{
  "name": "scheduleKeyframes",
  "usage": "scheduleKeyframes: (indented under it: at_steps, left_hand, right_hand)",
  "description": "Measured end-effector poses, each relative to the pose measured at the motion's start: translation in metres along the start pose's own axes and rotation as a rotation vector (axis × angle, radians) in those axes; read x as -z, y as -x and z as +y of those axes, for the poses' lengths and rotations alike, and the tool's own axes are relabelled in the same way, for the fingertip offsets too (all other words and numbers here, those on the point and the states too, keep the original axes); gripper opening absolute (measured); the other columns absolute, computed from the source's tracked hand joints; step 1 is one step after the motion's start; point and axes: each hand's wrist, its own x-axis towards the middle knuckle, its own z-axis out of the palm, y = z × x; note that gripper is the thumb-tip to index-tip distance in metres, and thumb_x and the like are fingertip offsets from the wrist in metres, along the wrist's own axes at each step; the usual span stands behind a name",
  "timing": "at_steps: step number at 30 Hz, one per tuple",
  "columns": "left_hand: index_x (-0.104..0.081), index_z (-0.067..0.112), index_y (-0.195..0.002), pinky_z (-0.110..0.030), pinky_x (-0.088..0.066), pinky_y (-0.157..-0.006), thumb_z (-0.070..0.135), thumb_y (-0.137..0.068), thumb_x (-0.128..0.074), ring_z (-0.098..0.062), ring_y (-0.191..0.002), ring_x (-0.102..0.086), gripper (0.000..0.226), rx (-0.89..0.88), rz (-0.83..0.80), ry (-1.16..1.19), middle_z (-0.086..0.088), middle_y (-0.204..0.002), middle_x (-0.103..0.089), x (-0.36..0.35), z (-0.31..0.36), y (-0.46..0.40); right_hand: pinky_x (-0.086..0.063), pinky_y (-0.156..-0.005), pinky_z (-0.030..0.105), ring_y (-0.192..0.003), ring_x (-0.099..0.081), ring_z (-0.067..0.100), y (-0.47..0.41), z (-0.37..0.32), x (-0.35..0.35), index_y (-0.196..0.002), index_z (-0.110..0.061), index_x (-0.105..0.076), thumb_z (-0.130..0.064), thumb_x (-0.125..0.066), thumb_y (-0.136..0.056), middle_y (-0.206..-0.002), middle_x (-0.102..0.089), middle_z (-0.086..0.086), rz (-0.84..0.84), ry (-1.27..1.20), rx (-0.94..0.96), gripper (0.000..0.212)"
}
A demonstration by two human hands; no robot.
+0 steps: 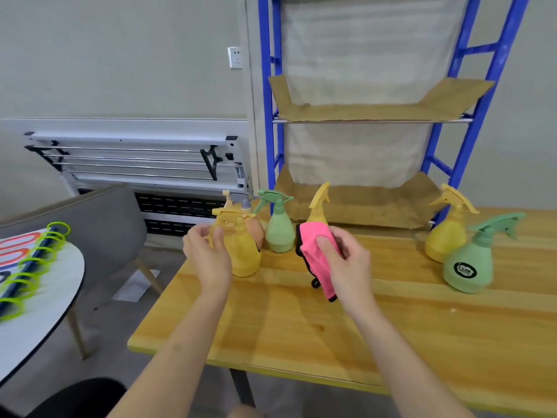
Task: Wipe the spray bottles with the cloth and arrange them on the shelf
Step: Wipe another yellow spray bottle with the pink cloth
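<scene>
Spray bottles: six, it seems, on counter (376, 312), unshelved; left cluster partly hidden.
Yellow bottle (244, 251): at 10 o'clock, left hand (208, 254) curled about its side, steadying for wiping.
Pink cloth (316, 254): pinched in right hand (346, 263), bunched as wiping pad.
Shelf (361, 116): at 12 o'clock, cardboard-lined, awaiting bottles.

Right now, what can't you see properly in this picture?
Head view only:
- Orange bottle with a grey sprayer: mostly hidden behind the yellow spray bottle at the left hand.
- Yellow spray bottle in the middle: its body is covered by the pink cloth held in the right hand.
- Black round label on the near green spray bottle: print too small to read.
- Blue metal shelf: top cut off by the edge.
</scene>
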Motion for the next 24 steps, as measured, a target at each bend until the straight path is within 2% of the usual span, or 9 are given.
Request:
scheduleKeyframes:
  at_steps: [4, 8, 11, 14, 17, 21, 24]
  left_hand:
    - [-0.062, 0.02, -0.127, -0.038, -0.048, -0.094, 0.03, -0.106, -0.053, -0.023, -0.113, -0.054, 0.025, -0.072, -0.01, -0.004, 0.004, -0.117, -0.06, 0.001, 0.01, -0.02]
    - [-0.066, 0.028, -0.112, -0.039, -0.053, -0.086, 0.031, -0.105, -0.053, -0.02, -0.103, -0.061, 0.015, -0.059, -0.077, 0.027, 0.002, -0.105, -0.068, 0.002, 0.014, -0.03]
    - [-0.067, 0.028, -0.106, -0.03, -0.048, -0.077, 0.026, -0.106, -0.053, -0.015, -0.093, -0.063, 0.015, -0.073, -0.119, 0.015, 0.006, -0.099, -0.069, 0.006, 0.022, -0.032]
    - [-0.071, 0.022, -0.108, -0.033, -0.051, -0.084, 0.026, -0.104, -0.055, -0.012, -0.093, -0.063, 0.017, -0.045, -0.159, -0.002, 0.007, -0.097, -0.07, 0.007, 0.025, -0.032]
    - [-0.071, 0.024, -0.108, -0.039, -0.052, -0.088, 0.03, -0.103, -0.057, -0.013, -0.093, -0.063, 0.016, -0.017, -0.207, -0.01, 0.009, -0.097, -0.071, 0.008, 0.028, -0.025]
    - [-0.068, 0.025, -0.101, -0.028, -0.046, -0.074, 0.022, -0.103, -0.057, -0.01, -0.08, -0.058, 0.011, -0.021, -0.319, 0.096, 0.005, -0.092, -0.069, 0.005, 0.043, -0.001]
    - [-0.07, 0.023, -0.103, -0.02, -0.047, -0.076, 0.02, -0.103, -0.058, -0.005, -0.088, -0.062, 0.013, -0.049, -0.446, 0.19, 0.005, -0.099, -0.071, -0.002, 0.051, 0.018]
  right_hand:
    - [-0.058, -0.095, 0.04, -0.103, -0.069, 0.003, -0.002, -0.002, -0.003, -0.113, -0.035, -0.074, -0.022, -0.072, -0.098, -0.107, -0.076, -0.019, -0.013, -0.004, 0.013, 0.019]
    - [-0.059, -0.095, 0.039, -0.105, -0.069, 0.003, -0.001, -0.001, -0.002, -0.116, -0.036, -0.073, -0.025, -0.072, -0.098, -0.11, -0.075, -0.021, -0.039, 0.012, 0.002, 0.021]
    - [-0.059, -0.095, 0.04, -0.107, -0.069, 0.005, 0.002, -0.001, 0.001, -0.121, -0.03, -0.074, -0.027, -0.072, -0.098, -0.112, -0.075, -0.017, -0.055, 0.027, 0.007, 0.024]
    - [-0.059, -0.095, 0.038, -0.105, -0.069, 0.005, 0.002, -0.006, 0.004, -0.119, -0.028, -0.075, -0.024, -0.072, -0.098, -0.111, -0.076, -0.015, -0.045, 0.014, 0.018, 0.022]
    - [-0.058, -0.093, 0.037, -0.103, -0.07, 0.007, 0.0, -0.012, 0.01, -0.115, -0.027, -0.076, -0.021, -0.072, -0.097, -0.107, -0.077, -0.015, -0.026, 0.01, 0.036, 0.019]
    - [-0.057, -0.09, 0.031, -0.103, -0.069, 0.006, 0.0, -0.019, 0.022, -0.115, -0.025, -0.075, -0.02, -0.072, -0.097, -0.107, -0.076, -0.013, -0.003, 0.032, 0.071, 0.019]
    - [-0.055, -0.087, 0.023, -0.102, -0.067, 0.001, -0.004, -0.028, 0.037, -0.116, -0.026, -0.073, -0.02, -0.071, -0.098, -0.106, -0.074, -0.016, 0.023, 0.086, 0.111, 0.019]
